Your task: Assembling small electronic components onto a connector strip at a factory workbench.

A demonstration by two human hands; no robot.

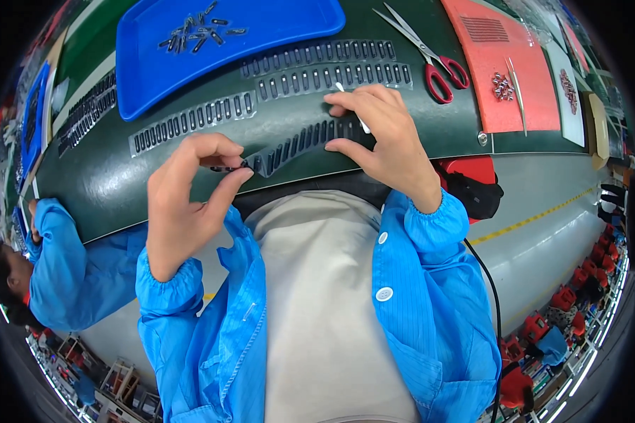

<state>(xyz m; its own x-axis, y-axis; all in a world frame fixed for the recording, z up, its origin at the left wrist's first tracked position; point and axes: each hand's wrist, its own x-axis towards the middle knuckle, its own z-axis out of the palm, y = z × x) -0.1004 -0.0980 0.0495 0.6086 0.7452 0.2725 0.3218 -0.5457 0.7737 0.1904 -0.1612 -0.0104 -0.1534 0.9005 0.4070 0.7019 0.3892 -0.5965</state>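
Note:
A clear plastic strip holding a row of small black oblong parts (300,146) hangs tilted between my hands, above the table's near edge. My left hand (194,194) is closed in a pinch at the strip's left end. A dark piece pokes out beside those fingertips; whether it belongs to the strip cannot be made out. Thumb and fingers of my right hand (388,130) close round the strip's right end. A white cotton swab (339,87) is also held in that hand, its tip showing above the index finger and its stick partly hidden.
Similar filled strips (194,123) lie on the dark green table (430,134). Behind them stands a blue tray (141,77) with loose black parts. Red-handled scissors (437,70), an orange mat (501,116) and tweezers (518,95) are to the right. A co-worker's blue sleeve (70,261) is at left.

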